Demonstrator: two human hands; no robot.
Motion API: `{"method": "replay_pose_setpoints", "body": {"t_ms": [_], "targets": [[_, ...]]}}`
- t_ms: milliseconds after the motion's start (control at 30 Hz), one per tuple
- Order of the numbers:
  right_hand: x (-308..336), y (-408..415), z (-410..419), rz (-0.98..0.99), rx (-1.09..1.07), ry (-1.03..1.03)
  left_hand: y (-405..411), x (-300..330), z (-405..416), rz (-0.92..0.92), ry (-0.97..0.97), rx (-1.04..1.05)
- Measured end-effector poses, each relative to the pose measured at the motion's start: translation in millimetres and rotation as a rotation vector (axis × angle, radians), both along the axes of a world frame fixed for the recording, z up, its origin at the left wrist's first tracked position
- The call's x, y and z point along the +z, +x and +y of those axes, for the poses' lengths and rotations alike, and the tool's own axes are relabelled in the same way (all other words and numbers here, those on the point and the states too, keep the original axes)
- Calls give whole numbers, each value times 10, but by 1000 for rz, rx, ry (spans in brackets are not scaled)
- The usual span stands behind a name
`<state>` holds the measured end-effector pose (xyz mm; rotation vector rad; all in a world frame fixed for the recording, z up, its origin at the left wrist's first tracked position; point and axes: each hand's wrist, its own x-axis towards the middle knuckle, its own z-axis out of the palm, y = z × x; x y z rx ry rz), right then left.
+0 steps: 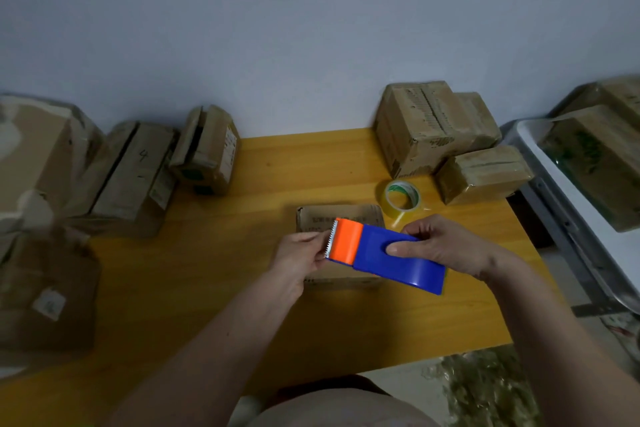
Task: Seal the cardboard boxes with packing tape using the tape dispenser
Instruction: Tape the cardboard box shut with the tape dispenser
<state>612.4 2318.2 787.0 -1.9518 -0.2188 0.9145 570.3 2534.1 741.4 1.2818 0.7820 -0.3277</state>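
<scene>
A blue tape dispenser (398, 262) with an orange front and a toothed metal blade hangs just above a small cardboard box (337, 215) on the yellow table (225, 270). My right hand (440, 243) grips the blue body, thumb on top. At the blade end, my left hand (299, 253) pinches the dispenser's edge; whether tape lies between the fingers cannot be told. A roll of clear yellowish tape (401, 199) lies behind the small box.
Taped cardboard boxes (436, 128) are stacked at the table's back right. More boxes (131, 170) line the back left and left edge. A grey metal rack (568, 191) holding wrapped boxes stands to the right. The table's front edge runs close to my body.
</scene>
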Motion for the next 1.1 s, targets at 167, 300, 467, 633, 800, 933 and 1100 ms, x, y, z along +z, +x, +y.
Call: {"method": "replay_pose_setpoints", "body": {"t_ms": [167,300,467,633,800,933,1100], "targets": [[20,55,-31,-12,34,-122,-106,-166,293,-21,202,10],[-4,135,0,-86,39,-225,-133,-286,327,-33,285,-18],[-31,293,145,-143,-23,-344,-56,-424,191,-62,511,71],[-72,465,363,-265,44,-566,55,-519,170,-62,749,-17],[-127,544,571,-309,90,-692,122,-676,187,110,823,-51],[-164,577,680,-354,142,-770,115,-837,178,171,816,-104],[-163,601,743,-376,161,-820,112,-976,139,146,805,-132]]}}
